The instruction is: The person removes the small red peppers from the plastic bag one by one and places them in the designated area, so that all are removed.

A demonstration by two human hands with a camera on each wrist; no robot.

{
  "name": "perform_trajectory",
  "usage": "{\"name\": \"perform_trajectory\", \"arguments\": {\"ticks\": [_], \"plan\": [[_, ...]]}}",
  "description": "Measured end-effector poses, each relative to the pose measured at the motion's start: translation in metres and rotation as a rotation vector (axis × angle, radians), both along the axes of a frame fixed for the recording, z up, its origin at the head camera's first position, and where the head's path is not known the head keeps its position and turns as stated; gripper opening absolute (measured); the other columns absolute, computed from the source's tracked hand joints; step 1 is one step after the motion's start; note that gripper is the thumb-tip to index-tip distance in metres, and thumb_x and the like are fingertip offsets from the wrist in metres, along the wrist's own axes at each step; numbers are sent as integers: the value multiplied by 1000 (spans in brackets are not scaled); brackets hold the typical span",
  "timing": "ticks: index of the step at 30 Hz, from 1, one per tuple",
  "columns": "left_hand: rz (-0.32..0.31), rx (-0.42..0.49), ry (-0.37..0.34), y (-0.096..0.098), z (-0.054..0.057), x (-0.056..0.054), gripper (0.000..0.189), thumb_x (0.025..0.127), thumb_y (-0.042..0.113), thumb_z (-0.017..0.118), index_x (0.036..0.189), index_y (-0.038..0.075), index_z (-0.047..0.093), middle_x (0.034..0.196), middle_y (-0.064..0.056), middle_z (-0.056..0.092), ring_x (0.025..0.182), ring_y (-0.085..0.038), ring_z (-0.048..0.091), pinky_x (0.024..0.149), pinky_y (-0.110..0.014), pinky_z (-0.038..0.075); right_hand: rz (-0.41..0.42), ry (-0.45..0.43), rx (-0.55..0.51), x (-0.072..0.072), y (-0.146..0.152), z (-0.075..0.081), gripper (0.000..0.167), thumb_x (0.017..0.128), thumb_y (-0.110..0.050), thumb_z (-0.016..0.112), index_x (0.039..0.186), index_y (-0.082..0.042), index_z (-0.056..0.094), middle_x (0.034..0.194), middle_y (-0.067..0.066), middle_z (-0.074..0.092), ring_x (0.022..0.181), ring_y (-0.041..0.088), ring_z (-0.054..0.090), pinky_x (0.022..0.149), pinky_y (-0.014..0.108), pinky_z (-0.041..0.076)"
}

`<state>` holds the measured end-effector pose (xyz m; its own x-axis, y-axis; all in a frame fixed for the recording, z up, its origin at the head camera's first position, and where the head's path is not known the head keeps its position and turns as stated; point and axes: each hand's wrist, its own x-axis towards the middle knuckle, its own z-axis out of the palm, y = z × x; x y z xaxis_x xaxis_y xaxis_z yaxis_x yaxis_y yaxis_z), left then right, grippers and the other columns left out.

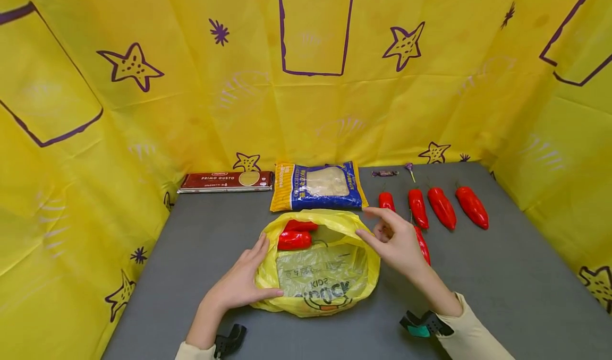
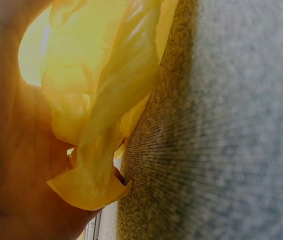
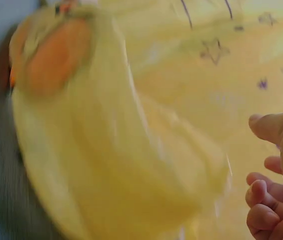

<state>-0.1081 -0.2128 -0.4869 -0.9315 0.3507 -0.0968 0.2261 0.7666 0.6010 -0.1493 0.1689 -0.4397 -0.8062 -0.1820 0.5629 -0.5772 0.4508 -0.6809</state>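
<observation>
A yellow plastic bag (image 1: 330,308) with dark print stands with its mouth spread wide. Red peppers (image 1: 294,240) lie inside it, toward the far left. My left hand (image 1: 241,275) rests along the bag's left side, fingers extended and thumb at the near rim; in the left wrist view, the yellow film (image 2: 116,95) lies against the palm. By the right rim is my right hand (image 1: 397,243), thumb and forefinger apart. The right wrist view shows its loosely bent fingers (image 3: 264,220) beside the bag (image 3: 106,150), holding nothing. Part of a red pepper (image 1: 422,243) shows behind this hand.
Several more red peppers (image 1: 442,208) lie on the grey table (image 1: 516,280) at right. Behind the bag are a blue and yellow packet (image 1: 317,186) and a brown spaghetti pack (image 1: 224,181). A wrapped candy (image 1: 384,173) and a lollipop (image 1: 409,170) lie near the yellow curtain (image 1: 311,116).
</observation>
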Motion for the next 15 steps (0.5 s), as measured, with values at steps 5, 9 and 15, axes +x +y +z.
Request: {"name": "perform_trajectory", "arguments": {"ticks": [5, 9, 15], "plan": [[-5, -13, 6, 0, -1, -1, 129, 78, 70, 83, 170, 11, 16, 179, -3, 4, 146, -28, 38, 115, -57, 42, 125, -26, -15, 3, -34, 8, 45, 85, -8, 90, 127, -6, 73, 108, 11, 73, 61, 10, 52, 52, 23, 45], [-6, -10, 10, 1, 0, -2, 129, 78, 70, 84, 170, 9, 17, 179, -4, 5, 145, -30, 38, 115, -58, 42, 172, -36, 2, 5, -54, 12, 44, 86, -10, 90, 126, -4, 73, 111, 9, 73, 62, 13, 54, 54, 25, 47], [-3, -12, 4, 1, -1, -3, 128, 78, 69, 84, 169, 7, 19, 179, -6, 7, 148, -33, 37, 115, -59, 42, 213, -33, 42, 8, -74, 11, 44, 86, -15, 90, 126, -7, 74, 112, 4, 73, 63, 10, 55, 55, 27, 50]]}}
